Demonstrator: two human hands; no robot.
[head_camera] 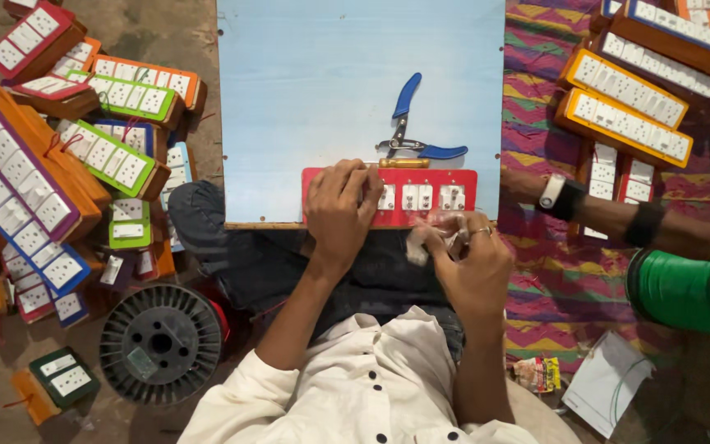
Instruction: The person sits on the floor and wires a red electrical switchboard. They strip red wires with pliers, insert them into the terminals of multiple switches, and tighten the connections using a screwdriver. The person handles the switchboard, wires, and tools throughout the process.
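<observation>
A red plate (433, 182) with white switches and sockets set in it lies at the near edge of a light blue board (314, 74). My left hand (340, 205) rests on the plate's left end, fingers curled over it. My right hand (468, 259) is just below the plate's right part and pinches a small white switch part (417, 249) with thin wires by it. Blue-handled pliers (411, 131) lie on the board just beyond the plate, next to a short wooden-handled tool (403, 163).
Stacks of switchboards with coloured frames (84, 148) crowd the floor at left, more orange ones (630, 103) at right. A black empty spool (160, 342) sits lower left, a green wire spool (677, 291) at right. Another person's forearm (618, 215) reaches in from the right over a patterned cloth.
</observation>
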